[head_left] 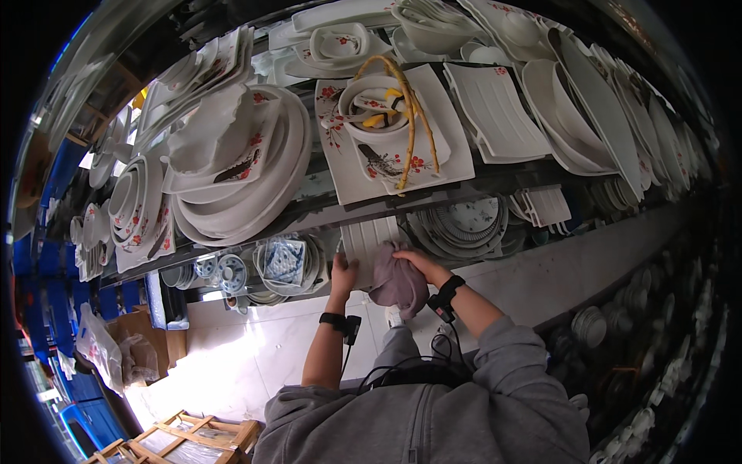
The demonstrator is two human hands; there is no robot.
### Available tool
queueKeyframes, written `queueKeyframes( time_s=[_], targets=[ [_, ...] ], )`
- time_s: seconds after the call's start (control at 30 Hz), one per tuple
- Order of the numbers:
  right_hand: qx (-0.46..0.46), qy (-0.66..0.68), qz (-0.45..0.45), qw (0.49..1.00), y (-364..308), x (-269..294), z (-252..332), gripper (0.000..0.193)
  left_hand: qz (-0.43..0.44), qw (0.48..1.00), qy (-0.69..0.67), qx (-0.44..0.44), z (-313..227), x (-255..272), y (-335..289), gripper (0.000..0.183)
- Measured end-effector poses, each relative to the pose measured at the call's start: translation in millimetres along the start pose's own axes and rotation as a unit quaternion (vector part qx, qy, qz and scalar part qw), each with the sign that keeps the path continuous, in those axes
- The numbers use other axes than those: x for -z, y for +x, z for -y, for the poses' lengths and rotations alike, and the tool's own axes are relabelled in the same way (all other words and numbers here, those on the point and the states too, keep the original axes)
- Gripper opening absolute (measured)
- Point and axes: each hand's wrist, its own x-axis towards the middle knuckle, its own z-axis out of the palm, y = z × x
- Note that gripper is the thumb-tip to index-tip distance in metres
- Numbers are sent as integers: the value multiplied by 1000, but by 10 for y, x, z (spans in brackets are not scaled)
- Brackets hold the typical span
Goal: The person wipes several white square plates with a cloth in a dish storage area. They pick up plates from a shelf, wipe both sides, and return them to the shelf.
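My left hand (345, 272) grips the left edge of a white rectangular plate (366, 236) with raised ridges, which I hold in front of me below the shelf edge. Bunched in my right hand (417, 261) is a mauve cloth (398, 280), and it lies against the plate's right side. The cloth hides the plate's lower right part. Straight above on the shelf is a square white plate (456, 166) with red blossoms, carrying a bowl (375, 133) and a yellow twig-like handle (417, 127).
Stacked white oval plates (290, 170) stand at the left of the upper shelf, ridged plates (495, 108) to the right. On the lower shelf are round plates (464, 224) and blue-patterned dishes (284, 261). A wooden crate (193, 435) sits on the floor at lower left. More crockery (591, 326) lines the right.
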Motion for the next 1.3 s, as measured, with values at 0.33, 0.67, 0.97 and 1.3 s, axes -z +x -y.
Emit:
queueKeyframes(
  time_s=[0.33, 0.67, 0.97, 1.3],
  targets=[
    [100, -95, 19, 990, -773, -84, 88, 48, 60, 993, -102, -21, -503, 239, -492, 30],
    [166, -22, -178, 970, -1545, 584, -69, 48, 149, 988, -22, -32, -654, 7, -1288, 27],
    [150, 82, -191, 967, -2119, 1569, -431, 48, 207, 923, 247, -213, -1321, -850, -1776, 25],
    [133, 211, -70, 966, -3433, 1947, -475, 74, 321, 766, 268, -488, -1872, -1763, -2110, 30]
  ],
)
